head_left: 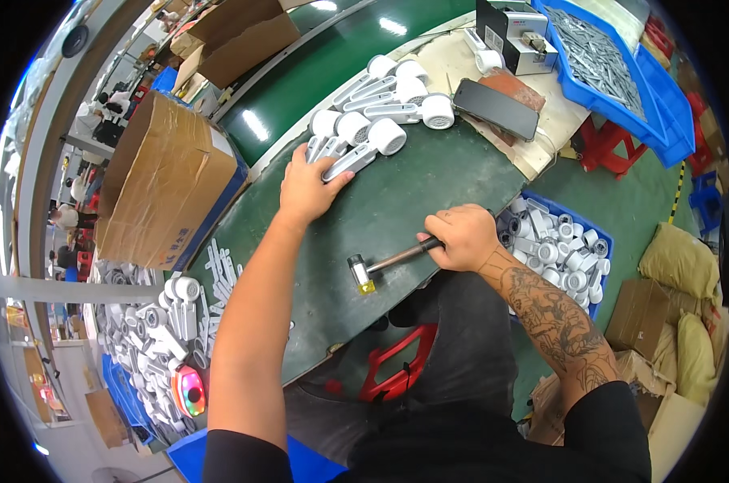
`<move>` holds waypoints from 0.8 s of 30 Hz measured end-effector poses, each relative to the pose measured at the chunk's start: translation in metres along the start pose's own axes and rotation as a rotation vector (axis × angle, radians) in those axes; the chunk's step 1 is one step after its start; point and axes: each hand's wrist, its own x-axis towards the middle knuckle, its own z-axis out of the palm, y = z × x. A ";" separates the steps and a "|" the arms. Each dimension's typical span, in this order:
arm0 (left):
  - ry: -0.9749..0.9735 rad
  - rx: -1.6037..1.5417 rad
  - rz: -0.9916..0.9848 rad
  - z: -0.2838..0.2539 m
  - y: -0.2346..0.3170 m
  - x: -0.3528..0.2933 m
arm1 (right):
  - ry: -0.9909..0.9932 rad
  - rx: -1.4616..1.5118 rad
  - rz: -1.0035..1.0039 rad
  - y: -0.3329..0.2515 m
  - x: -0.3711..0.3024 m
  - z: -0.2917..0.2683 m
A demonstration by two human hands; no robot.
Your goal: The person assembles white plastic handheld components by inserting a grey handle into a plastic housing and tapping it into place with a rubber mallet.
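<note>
My right hand [467,237] is wrapped around the handle of a small mallet [397,258]. The mallet's metal head, with a yellow face on one end, hangs low over the green bench top [445,177]. Farther left, my left hand [306,191] grips the handle ends of a close row of white and grey handheld shower heads [386,137]. Its thumb lies along the nearest handle, and some fingers are hidden behind the handles. Just beyond, more shower heads [411,88] lie side by side with their round faces toward the right.
A smartphone [496,109] lies at the far right of the bench. Behind it stands a blue tray [658,133] of grey parts. Shower heads fill a blue bin [608,241] on the right and a pile [151,326] on the left. A cardboard box [167,185] borders the bench's left.
</note>
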 end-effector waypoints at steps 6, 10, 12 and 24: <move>0.057 -0.243 -0.054 -0.018 0.001 -0.080 | -0.023 0.021 0.001 -0.001 0.000 0.000; -0.186 -0.869 -0.391 -0.054 -0.003 -0.144 | -0.057 0.049 0.013 -0.001 -0.001 -0.005; -0.249 -1.251 -0.564 -0.067 0.001 -0.172 | 0.027 0.101 0.063 -0.004 -0.002 -0.009; -0.742 -2.106 -0.612 -0.020 -0.010 -0.202 | 0.037 0.434 0.518 -0.044 0.009 -0.014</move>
